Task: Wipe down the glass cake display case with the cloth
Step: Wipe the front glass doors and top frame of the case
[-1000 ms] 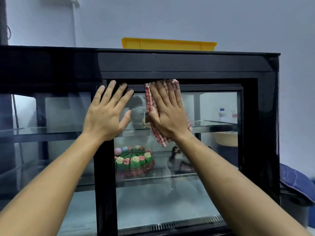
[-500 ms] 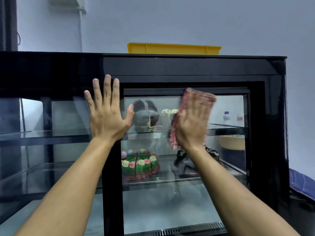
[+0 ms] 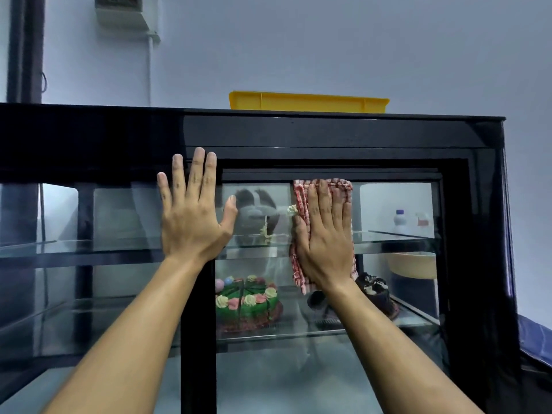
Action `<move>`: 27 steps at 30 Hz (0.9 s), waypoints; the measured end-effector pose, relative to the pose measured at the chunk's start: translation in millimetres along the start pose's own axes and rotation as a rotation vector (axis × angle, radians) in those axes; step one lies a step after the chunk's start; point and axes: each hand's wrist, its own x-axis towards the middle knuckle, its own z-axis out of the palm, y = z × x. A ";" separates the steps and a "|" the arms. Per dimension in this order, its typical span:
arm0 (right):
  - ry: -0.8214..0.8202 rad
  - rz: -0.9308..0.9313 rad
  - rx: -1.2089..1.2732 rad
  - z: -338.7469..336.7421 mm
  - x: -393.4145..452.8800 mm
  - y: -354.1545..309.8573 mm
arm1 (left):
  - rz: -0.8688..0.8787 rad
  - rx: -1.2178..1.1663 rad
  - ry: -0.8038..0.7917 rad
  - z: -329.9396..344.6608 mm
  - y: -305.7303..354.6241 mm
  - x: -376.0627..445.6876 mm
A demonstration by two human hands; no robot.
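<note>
Cloth under flat right hand

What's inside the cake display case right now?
A green cake with rosettes and a dark chocolate cake sit on the lower glass shelf. The right hand and checked cloth cover part of the upper shelf.

Your right hand covers most of the cloth, so you see only its edges; your forearms run off the bottom edge; the dark cake sits half behind your wrist; the bottles on the upper shelf are too blurred to read (reflections muddy the glass there); the display case is cut off at left.
</note>
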 end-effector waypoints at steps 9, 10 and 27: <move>0.138 0.211 0.308 -4.0 1.9 -3.2 | -0.001 0.020 -0.028 -2.4 0.6 0.2; 0.206 0.284 0.384 -5.5 2.2 -4.0 | -0.001 0.022 -0.026 -2.5 0.5 -0.1; 0.128 -0.083 0.037 -21.1 120.7 -55.4 | 0.012 -0.002 -0.022 -2.1 -1.4 0.9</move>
